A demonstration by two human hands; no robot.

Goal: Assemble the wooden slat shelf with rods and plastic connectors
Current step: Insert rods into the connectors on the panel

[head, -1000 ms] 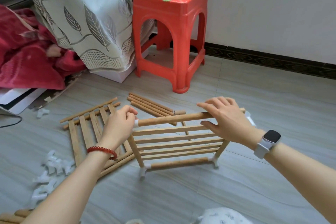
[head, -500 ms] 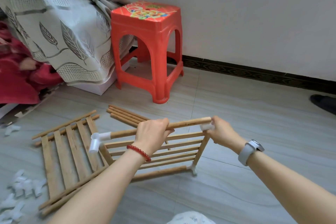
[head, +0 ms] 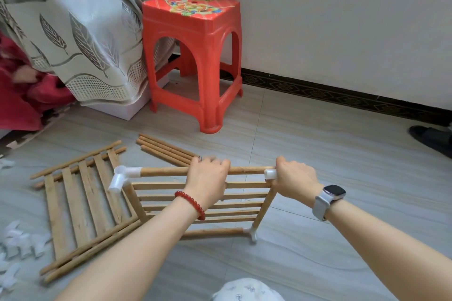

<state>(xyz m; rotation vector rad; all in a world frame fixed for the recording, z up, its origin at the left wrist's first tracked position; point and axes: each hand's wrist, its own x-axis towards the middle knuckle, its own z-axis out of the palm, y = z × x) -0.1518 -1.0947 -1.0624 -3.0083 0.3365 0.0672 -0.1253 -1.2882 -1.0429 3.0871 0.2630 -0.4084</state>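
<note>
A partly built wooden slat shelf (head: 195,205) stands on its side on the tiled floor. My left hand (head: 208,179) grips its top rod (head: 163,171) near the middle. My right hand (head: 292,178) grips the white plastic connector (head: 270,174) at the rod's right end. A second white connector (head: 123,177) sits on the rod's left end, above an upright rod. Another white connector (head: 252,233) joins the lower right corner. A loose slat panel (head: 80,203) lies flat to the left. Several spare rods (head: 163,149) lie behind the shelf.
A red plastic stool (head: 193,56) stands by the wall behind the rods. Patterned curtain fabric (head: 73,32) and a red blanket (head: 22,95) fill the left. Several white connectors (head: 22,244) lie scattered at the lower left. A dark shoe (head: 430,137) is at the right edge.
My left hand left the left connector and took the rod's middle. My right hand slid to the rod's right end and closed on the connector there. The camera swung right.
</note>
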